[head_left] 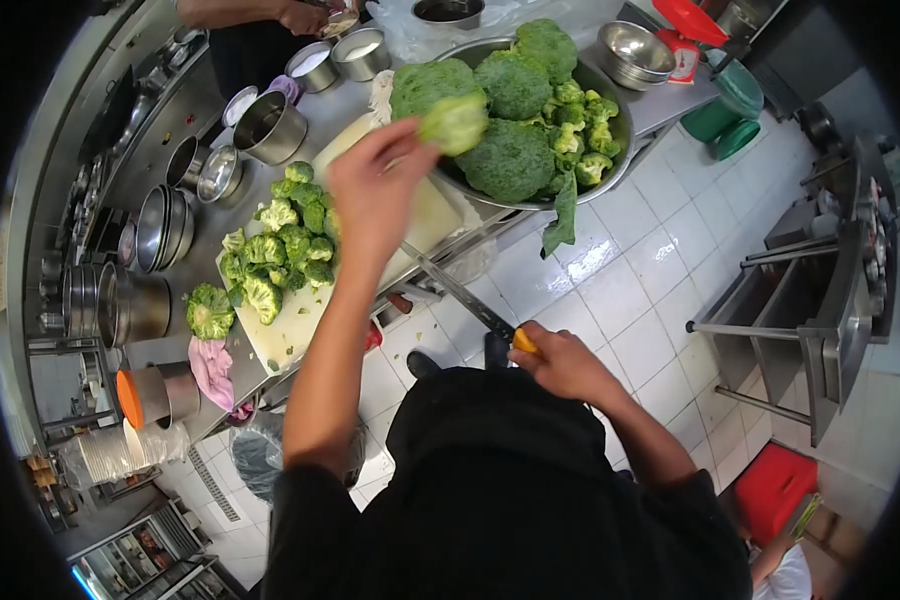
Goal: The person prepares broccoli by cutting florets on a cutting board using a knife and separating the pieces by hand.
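My left hand is raised over the table, its fingers closed on a pale green broccoli piece, slightly blurred. Behind that piece, a wide metal bowl is filled with big broccoli heads and small florets. In my right hand is a long knife with a yellow handle, its blade pointing up and left to the cutting board's edge. Cut broccoli florets are heaped on the white cutting board, left of my forearm. A leaf droops over the bowl's rim.
Metal pots and stacked bowls line the table's left side. A pink cloth lies at its near corner. Across the table are another person's hands. A red scale stands back right; a shelf unit stands right.
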The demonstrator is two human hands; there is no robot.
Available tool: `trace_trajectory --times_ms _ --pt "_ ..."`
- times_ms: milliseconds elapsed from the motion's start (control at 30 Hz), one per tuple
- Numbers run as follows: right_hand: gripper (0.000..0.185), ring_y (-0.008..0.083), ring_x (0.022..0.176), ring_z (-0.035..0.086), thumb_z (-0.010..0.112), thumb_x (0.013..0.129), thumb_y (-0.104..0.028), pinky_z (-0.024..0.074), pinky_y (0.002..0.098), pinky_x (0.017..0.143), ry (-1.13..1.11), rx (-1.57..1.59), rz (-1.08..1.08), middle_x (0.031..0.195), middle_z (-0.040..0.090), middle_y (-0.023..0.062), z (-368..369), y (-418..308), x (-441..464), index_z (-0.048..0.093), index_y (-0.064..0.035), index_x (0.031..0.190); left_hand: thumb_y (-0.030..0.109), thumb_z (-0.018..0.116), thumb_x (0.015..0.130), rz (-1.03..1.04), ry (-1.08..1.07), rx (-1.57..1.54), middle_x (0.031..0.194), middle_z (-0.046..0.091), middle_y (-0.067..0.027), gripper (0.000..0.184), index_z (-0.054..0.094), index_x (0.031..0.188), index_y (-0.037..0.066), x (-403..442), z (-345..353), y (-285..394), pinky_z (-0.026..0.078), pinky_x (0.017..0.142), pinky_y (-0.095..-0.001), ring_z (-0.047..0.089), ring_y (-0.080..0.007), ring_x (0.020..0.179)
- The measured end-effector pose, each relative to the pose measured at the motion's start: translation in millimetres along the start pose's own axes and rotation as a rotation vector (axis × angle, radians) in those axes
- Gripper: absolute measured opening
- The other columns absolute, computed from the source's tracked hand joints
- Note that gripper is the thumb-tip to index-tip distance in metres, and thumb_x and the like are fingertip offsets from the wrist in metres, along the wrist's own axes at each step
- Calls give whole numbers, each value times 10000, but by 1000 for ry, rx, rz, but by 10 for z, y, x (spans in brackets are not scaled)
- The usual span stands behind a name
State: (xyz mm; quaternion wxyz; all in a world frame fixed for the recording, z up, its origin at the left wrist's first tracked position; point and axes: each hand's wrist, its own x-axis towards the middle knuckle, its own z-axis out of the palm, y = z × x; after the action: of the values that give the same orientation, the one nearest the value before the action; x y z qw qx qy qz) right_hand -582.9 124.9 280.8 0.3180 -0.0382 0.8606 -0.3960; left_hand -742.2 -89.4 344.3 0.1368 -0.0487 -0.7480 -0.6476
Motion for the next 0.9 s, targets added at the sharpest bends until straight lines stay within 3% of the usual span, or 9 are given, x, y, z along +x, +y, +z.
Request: trace_trajectory --times_ms 67,167,233,300,467,567,633,733,900 --pt "363 505 901 613 595 942 -338 485 534 801 26 26 -8 891 654 301 41 33 -6 540 -41 1144 77 763 812 55 -167 114 991 715 -112 320 688 1103 -31 248 502 110 544 805 -269 673 -146 904" --pt "347 498 881 618 599 945 -320 489 526 771 51 33 -11 880 658 291 131 22 11 541 -32 1129 137 801 706 227 -204 206 899 732 -135 379 722 1049 -4 591 1164 -136 565 727 -298 700 -169 808" --pt "337 495 865 622 606 945 -303 492 514 745 58 24 -19 872 662 283 126 54 12 539 -24 1121 156 784 712 371 -167 265 897 698 -172 431 698 1115 30 614 1373 -206 556 722 -374 691 -268 771" --pt "311 456 807 647 616 946 -267 499 464 710 34 78 24 842 668 261 78 48 -14 544 -16 1114 170 753 755 487 -100 237 1060 636 -178 352 701 1081 47 415 1370 -71 510 847 -419 624 -336 970" --pt "304 329 720 671 617 950 -261 497 389 669 49 166 134 788 666 208 -7 275 -81 556 -24 1131 86 689 758 495 93 441 1052 630 -148 296 716 1053 99 186 426 -247 515 858 -404 619 -320 955" --pt "327 301 667 646 601 961 -268 489 391 635 61 138 161 752 651 193 -103 340 -58 550 -4 1146 36 629 751 157 98 734 1136 647 -154 377 703 1107 131 547 -357 -730 501 920 -392 620 -321 1022" --pt "347 305 636 623 589 967 -278 479 397 612 63 125 158 721 636 193 -154 307 -23 545 6 1162 19 603 728 182 -95 892 1206 641 -154 512 669 1216 159 814 -773 -1092 478 968 -382 610 -328 1082" --pt "346 308 620 608 584 968 -270 474 402 620 57 113 224 699 619 200 -214 141 23 543 8 1170 14 582 715 -105 -470 1076 1243 630 -163 605 625 1298 165 969 -994 -1393 459 995 -368 598 -323 1124" --pt "339 305 635 604 590 963 -273 464 397 631 85 151 99 706 612 200 -147 104 68 551 17 1134 9 637 702 -264 -648 995 1137 649 -133 627 602 1320 105 1020 -1082 -1306 511 909 -351 640 -262 961"
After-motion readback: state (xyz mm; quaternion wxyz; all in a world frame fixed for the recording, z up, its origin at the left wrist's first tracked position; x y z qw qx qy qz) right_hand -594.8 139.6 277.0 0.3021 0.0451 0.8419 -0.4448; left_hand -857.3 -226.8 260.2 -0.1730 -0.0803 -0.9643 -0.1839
